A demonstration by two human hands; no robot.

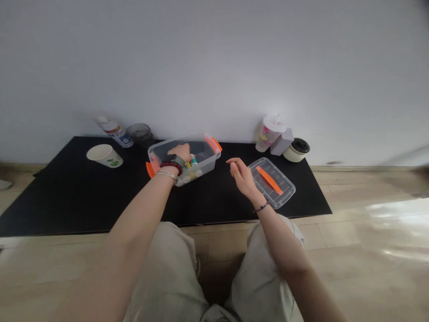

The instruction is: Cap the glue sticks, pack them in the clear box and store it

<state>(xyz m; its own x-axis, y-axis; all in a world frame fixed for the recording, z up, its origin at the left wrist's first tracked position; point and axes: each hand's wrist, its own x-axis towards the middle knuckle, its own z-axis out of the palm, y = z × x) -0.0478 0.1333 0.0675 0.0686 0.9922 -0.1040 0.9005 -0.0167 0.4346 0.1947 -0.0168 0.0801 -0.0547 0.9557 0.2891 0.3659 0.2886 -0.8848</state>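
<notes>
My left hand [181, 151] reaches down into a clear plastic storage box [205, 167] with orange latches. Its fingers are curled, and whatever they grip is hidden behind the hand. Beside that hand, several small bottles or tubes [191, 163] with white, yellow and green parts lie at the bottom of the box. To the right of the box my right hand [241, 177] hovers over the black table, fingers loosely stretched and holding nothing. Just beyond it lies the clear box lid [287, 188] with an orange handle [269, 180].
On the left of the black table [204, 203] are a white paper cup [104, 155], a spray can [115, 132] and a dark cup [140, 134]. A lidded plastic cup [268, 133], a pale carton [282, 142] and a cream jar [296, 150] stand at the back right, near the wall.
</notes>
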